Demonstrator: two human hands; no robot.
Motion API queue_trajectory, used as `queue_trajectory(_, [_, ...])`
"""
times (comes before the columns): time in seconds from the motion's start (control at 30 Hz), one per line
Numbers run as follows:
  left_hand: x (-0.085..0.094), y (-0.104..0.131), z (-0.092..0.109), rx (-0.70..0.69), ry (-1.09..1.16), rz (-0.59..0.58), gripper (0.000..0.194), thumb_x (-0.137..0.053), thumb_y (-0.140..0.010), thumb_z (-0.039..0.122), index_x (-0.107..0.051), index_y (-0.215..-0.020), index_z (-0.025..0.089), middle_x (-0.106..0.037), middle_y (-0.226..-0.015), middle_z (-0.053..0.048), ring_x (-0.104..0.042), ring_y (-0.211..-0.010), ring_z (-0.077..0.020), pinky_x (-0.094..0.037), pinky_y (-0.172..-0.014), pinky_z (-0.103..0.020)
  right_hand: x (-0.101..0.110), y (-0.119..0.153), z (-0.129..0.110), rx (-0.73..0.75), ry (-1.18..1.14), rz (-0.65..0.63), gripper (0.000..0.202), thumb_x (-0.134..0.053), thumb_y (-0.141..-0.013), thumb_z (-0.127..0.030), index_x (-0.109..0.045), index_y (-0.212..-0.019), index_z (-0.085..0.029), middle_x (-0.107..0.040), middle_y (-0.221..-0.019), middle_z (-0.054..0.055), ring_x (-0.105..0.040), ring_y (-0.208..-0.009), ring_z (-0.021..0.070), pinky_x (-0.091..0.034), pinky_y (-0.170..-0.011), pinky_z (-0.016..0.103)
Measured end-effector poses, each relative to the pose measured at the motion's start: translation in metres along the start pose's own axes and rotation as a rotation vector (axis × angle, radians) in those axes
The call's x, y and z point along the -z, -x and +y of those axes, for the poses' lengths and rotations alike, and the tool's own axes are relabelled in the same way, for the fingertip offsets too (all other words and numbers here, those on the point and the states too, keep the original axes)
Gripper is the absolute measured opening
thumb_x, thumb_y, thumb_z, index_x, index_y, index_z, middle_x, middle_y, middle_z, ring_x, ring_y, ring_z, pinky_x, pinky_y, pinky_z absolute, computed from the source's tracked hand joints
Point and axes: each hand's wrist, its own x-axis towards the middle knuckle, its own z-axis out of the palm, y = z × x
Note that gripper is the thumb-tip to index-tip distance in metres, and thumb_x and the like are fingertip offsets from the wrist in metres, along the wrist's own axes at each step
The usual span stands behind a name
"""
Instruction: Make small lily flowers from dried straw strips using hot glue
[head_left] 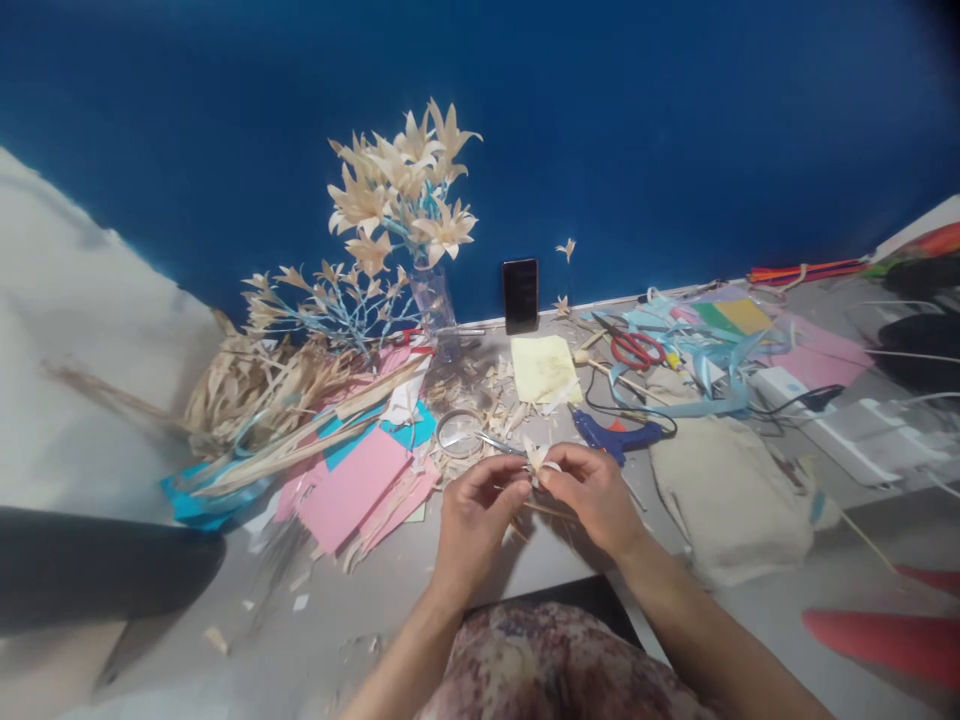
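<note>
Near the front of the table, my left hand (480, 505) and my right hand (592, 492) meet at a small cream-coloured husk flower (537, 459). The fingers of both hands are closed in a pinch on it, and its lower part is hidden behind them. Just beyond my left fingers lies a thin metal tool (499, 444), its tip by a roll of clear tape (441, 432). A blue glue gun (619, 437) rests beyond my right hand. Behind the flower is a stained yellow paper square (545, 370).
A clear vase (435, 305) of finished husk flowers (409, 180) stands at the back left. A phone (520, 296) leans on the blue wall. Dried husks (247, 390) and pink paper (356, 488) lie left; red-handled scissors (637, 350), folded cloth (731, 500) and a power strip (825, 425) lie right.
</note>
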Motion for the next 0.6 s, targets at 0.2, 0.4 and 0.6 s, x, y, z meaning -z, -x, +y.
queue_trajectory(0.2, [-0.007,0.001,-0.005,-0.079,-0.027,0.149,0.009,-0.078,-0.072,0.024,-0.074,-0.076,0.017,-0.074,-0.074,-0.003,-0.067,-0.069,-0.0165,-0.054,-0.067,-0.026,-0.005,0.001,-0.003,0.073,0.104,0.018,0.016,-0.062,-0.079,-0.026,-0.063,-0.066,-0.016,-0.052,-0.058,-0.002,-0.043,-0.056,0.0109,-0.033,-0.051,0.022])
queue_trajectory(0.4, [0.000,0.000,-0.014,-0.562,-0.443,0.152,0.010,-0.064,-0.086,0.016,-0.073,-0.086,0.020,-0.075,-0.082,-0.004,-0.068,-0.077,-0.0169,-0.052,-0.072,-0.028,-0.005,0.001,-0.003,0.042,0.107,-0.027,0.019,-0.063,-0.081,-0.029,-0.063,-0.068,-0.015,-0.051,-0.059,-0.002,-0.044,-0.057,0.0113,-0.034,-0.052,0.022])
queue_trajectory(0.6, [0.004,-0.005,-0.023,-0.879,-0.857,0.181,0.011,-0.060,-0.086,0.013,-0.069,-0.090,0.019,-0.075,-0.078,-0.006,-0.067,-0.073,-0.0202,-0.048,-0.069,-0.033,-0.007,0.000,0.000,-0.046,0.020,-0.067,0.026,-0.066,-0.081,-0.036,-0.062,-0.066,-0.015,-0.052,-0.060,-0.001,-0.045,-0.058,0.0120,-0.035,-0.053,0.023])
